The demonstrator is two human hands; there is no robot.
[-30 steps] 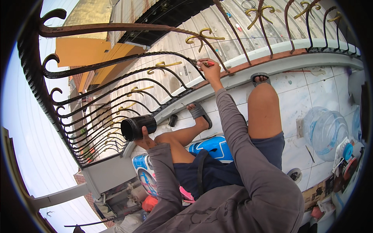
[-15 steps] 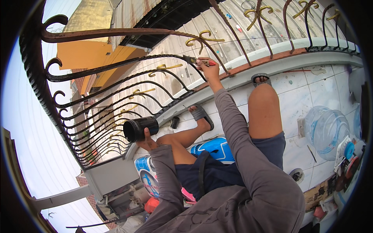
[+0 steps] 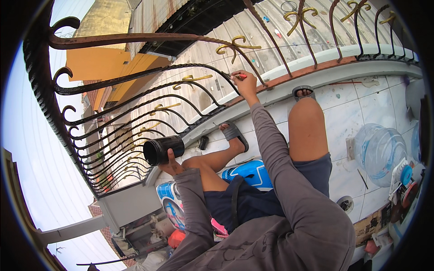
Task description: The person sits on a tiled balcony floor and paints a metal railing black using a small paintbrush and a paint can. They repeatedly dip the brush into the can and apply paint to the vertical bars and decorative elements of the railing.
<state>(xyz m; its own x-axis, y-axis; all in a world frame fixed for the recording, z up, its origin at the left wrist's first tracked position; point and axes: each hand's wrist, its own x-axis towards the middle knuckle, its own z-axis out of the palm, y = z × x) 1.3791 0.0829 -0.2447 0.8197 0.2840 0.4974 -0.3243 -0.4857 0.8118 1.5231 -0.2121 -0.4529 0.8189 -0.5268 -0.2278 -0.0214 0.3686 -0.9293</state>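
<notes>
Railing point(image 3: 135, 97) of black wrought iron, with curved bars and gold scroll ornaments, is seen bending across the upper left of the head view above a white ledge point(image 3: 316, 79) with a reddish strip along its top. The right hand point(image 3: 246, 83) is raised to one of the bars and is closed around a thin tool with a red handle point(image 3: 241, 76), probably a small paintbrush, though the tip is too small to be made out. The tool is held against the bar just above the ledge. The left hand point(image 3: 172, 165) is closed around a black can point(image 3: 162, 150), which is held tilted on its side, open end toward the railing, near the left knee. Both arms are covered by grey sleeves point(image 3: 280, 171). The person is seated on a blue and white plastic stool point(image 3: 248, 174) on a white tiled floor point(image 3: 352, 108). Grey sandals point(image 3: 235, 133) are worn; one foot is set beside the ledge, the other touching it. A clear water jug point(image 3: 379, 151) lies on the floor at the right, well apart from both hands.
</notes>
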